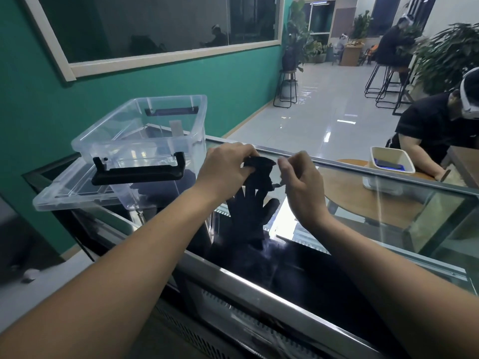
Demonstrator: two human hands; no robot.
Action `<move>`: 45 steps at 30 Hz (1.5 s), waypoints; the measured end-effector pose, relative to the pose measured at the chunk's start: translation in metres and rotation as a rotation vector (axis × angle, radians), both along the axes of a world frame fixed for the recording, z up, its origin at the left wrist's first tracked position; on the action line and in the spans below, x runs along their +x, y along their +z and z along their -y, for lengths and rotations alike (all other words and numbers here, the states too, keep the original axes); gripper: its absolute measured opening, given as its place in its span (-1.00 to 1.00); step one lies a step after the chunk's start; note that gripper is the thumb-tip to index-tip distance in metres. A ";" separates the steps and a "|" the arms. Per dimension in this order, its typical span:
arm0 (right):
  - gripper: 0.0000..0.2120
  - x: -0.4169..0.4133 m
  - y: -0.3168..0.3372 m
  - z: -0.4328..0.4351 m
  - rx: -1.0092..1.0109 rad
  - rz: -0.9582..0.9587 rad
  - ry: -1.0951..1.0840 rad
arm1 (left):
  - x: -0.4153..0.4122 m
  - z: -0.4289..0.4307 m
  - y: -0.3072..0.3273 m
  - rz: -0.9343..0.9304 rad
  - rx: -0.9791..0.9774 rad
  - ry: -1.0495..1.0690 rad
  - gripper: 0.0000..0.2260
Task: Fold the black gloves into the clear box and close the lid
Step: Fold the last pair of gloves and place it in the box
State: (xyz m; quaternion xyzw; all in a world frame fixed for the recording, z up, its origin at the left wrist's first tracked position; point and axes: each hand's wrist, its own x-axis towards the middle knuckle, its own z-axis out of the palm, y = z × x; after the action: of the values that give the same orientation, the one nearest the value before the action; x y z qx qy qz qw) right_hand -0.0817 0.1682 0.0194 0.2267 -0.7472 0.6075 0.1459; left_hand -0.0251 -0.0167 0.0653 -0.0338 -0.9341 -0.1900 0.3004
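Both hands hold the black gloves (248, 216) up by the cuff end. The left hand (228, 165) grips the bunched top with curled fingers, and the right hand (302, 185) pinches a small edge just beside it. The gloves hang with their fingers pointing down over the glass counter (388, 229). To the left, near the left hand, stands the clear box (116, 141), open and resting on its lid (59, 198). Beyond the counter another person (427, 125) leans on a wooden table (350, 163).
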 end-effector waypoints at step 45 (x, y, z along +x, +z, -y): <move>-0.26 -0.002 -0.008 0.000 -0.422 1.105 0.821 | 0.091 -0.002 -0.065 0.111 0.343 0.167 -0.86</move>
State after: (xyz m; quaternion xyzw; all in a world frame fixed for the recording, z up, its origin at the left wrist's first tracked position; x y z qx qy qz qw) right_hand -0.0837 0.1682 0.0115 0.1154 -0.4329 0.7708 -0.4529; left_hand 0.0659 -0.0143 0.0001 0.1059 -0.9027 -0.3224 0.2647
